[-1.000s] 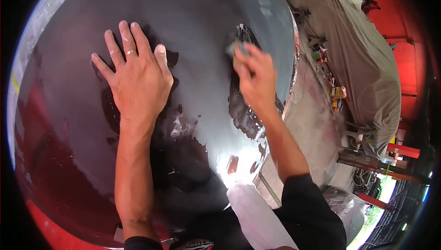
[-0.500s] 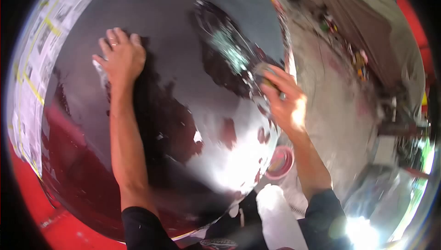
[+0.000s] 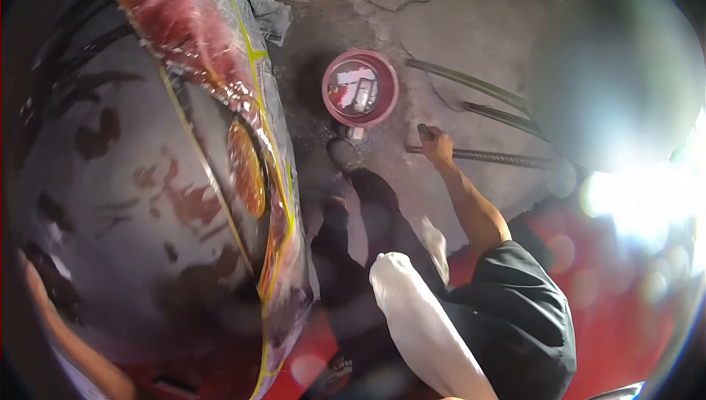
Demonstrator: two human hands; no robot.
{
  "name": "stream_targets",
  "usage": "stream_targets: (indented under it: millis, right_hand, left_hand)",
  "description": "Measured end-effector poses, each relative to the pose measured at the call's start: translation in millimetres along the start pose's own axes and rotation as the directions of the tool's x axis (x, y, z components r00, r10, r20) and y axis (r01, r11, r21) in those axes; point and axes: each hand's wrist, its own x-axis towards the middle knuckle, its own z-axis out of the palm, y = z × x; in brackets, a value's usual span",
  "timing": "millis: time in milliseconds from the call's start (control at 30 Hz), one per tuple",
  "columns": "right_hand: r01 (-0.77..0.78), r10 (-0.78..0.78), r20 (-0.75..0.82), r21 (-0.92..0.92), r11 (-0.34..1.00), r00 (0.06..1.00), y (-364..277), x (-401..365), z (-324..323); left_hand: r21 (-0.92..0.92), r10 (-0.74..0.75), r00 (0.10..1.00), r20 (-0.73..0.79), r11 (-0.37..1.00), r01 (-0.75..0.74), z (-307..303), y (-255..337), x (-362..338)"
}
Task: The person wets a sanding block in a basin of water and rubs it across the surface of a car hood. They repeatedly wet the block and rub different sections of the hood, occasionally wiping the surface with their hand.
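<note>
My right hand (image 3: 439, 145) is away from the panel, over the floor just below and right of a pink bucket (image 3: 329, 98). Its fingers are closed on a small dark sanding block (image 3: 423, 130). Water and a pale object show inside the bucket. A curved grey car panel (image 3: 110, 201) with wet, dark reddish patches fills the left side. At the far left edge, my left hand (image 3: 34, 282) lies at the panel's surface. Its fingers are mostly lost in the dark rim of the view.
Plastic sheeting and yellow tape (image 3: 254, 54) run along the panel's edge, beside an orange lamp (image 3: 246, 168). Dark bars (image 3: 485, 156) lie on the concrete floor (image 3: 471, 25). A large round grey surface (image 3: 618, 76) stands at right, near a bright light.
My view has swung right and down, bringing the bucket to the middle. My right hand has left the panel with the block. The left hand now appears at the far left edge.
</note>
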Motion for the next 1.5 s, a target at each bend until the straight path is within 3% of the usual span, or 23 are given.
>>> stream_targets:
  millis: [67, 133, 200, 233, 333, 400, 467, 533, 600, 633, 667, 700, 767, 833, 933, 1067, 1100, 1133, 1167, 1200, 1267, 1400, 1500]
  right_hand:
    - [0.421, -0.416, -0.084, 0.049, 0.906, 0.905, -17, 41, 57]
    - [0.501, -0.505, -0.023, 0.161, 0.850, 0.863, -55, 75, 110]
    - [0.627, -0.620, 0.088, -0.100, 0.773, 0.779, -83, 118, 174]
    - [0.587, -0.526, 0.287, -0.203, 0.784, 0.801, -52, 162, 246]
    - [0.514, -0.512, 0.265, 0.067, 0.855, 0.817, -64, 170, 287]
    - [0.546, -0.489, 0.422, -0.019, 0.838, 0.764, -71, 171, 296]
    - [0.551, -0.524, 0.362, 0.031, 0.834, 0.771, -30, 198, 333]
    - [0.448, -0.352, 0.545, -0.049, 0.893, 0.761, -49, 193, 277]
    - [0.614, -0.496, 0.493, -0.103, 0.783, 0.715, -23, 201, 232]
    - [0.574, -0.461, 0.468, -0.126, 0.809, 0.754, -23, 193, 191]
    - [0.501, -0.419, 0.416, -0.105, 0.859, 0.807, -32, 180, 149]
    - [0.407, -0.367, 0.353, -0.041, 0.913, 0.860, -40, 167, 111]
    - [0.199, -0.246, 0.235, 0.205, 0.958, 0.940, -73, 135, 40]
    - [0.058, -0.160, 0.141, 0.548, 0.834, 0.977, -129, 102, -18]
    - [0.178, -0.269, -0.005, 0.763, 0.621, 0.963, -269, 28, -93]
    - [0.674, -0.691, -0.175, 0.479, 0.562, 0.701, -471, -94, -138]
    - [0.865, -0.808, -0.329, 0.307, 0.398, 0.488, -504, -83, -116]
    - [0.903, -0.842, -0.346, 0.270, 0.334, 0.415, -558, -130, -119]
    - [0.832, -0.866, -0.240, 0.473, 0.290, 0.438, -606, -173, -119]
    - [0.955, -0.935, -0.312, 0.286, 0.076, 0.168, -649, -180, -107]
    - [0.970, -0.933, -0.351, 0.189, -0.151, -0.077, -721, -227, -89]
    - [0.873, -0.891, -0.329, 0.270, -0.406, -0.312, -814, -268, -65]
    - [0.839, -0.863, -0.340, 0.274, -0.471, -0.374, -856, -280, -46]
  left_hand:
    - [0.037, -0.027, 1.000, -0.014, 0.999, 0.028, -8, 0, -18]
    - [0.059, -0.026, 0.999, -0.025, 0.998, 0.028, -4, 7, -24]
    - [0.058, -0.006, 0.999, -0.040, 0.998, 0.008, 0, 14, -22]
    - [0.057, 0.012, 0.999, -0.048, 0.998, -0.009, 2, 13, -18]
    - [0.051, 0.042, 0.996, -0.080, 0.998, -0.038, -5, -19, -14]
    - [0.061, 0.080, 0.992, -0.095, 0.995, -0.074, -9, -44, -14]
    - [0.071, 0.094, 0.989, -0.110, 0.994, -0.087, -16, -48, -25]
    - [0.064, 0.162, 0.978, -0.132, 0.986, -0.154, -9, -53, -25]
    - [0.057, 0.367, 0.906, -0.210, 0.930, -0.364, 31, -71, -14]
    - [0.169, 0.157, 0.985, -0.075, 0.975, -0.142, -22, 3, -61]
    - [-0.139, -0.388, 0.922, -0.001, 0.913, 0.384, -83, 95, -97]
    - [-0.021, -0.271, 0.961, 0.050, 0.962, 0.272, -68, 80, -95]
    - [-0.221, -0.382, 0.923, 0.042, 0.897, 0.382, -87, 96, -104]
    - [-0.223, -0.369, 0.929, 0.003, 0.906, 0.361, -66, 105, -112]
    - [-0.242, -0.358, 0.932, -0.051, 0.910, 0.336, -72, 112, -120]
    - [-0.277, -0.327, 0.945, -0.029, 0.911, 0.306, -80, 113, -121]
    - [-0.314, -0.345, 0.939, -0.020, 0.893, 0.321, -87, 112, -120]
    - [-0.349, -0.364, 0.931, 0.001, 0.873, 0.341, -92, 112, -122]
    - [-0.357, -0.364, 0.931, 0.021, 0.867, 0.347, -95, 112, -118]
    - [-0.348, -0.371, 0.928, 0.029, 0.866, 0.358, -96, 112, -116]
    - [-0.334, -0.357, 0.931, 0.077, 0.870, 0.361, -99, 112, -119]
    - [-0.357, -0.356, 0.925, 0.137, 0.853, 0.381, -102, 110, -114]
    - [-0.360, -0.363, 0.917, 0.168, 0.843, 0.400, -105, 109, -113]
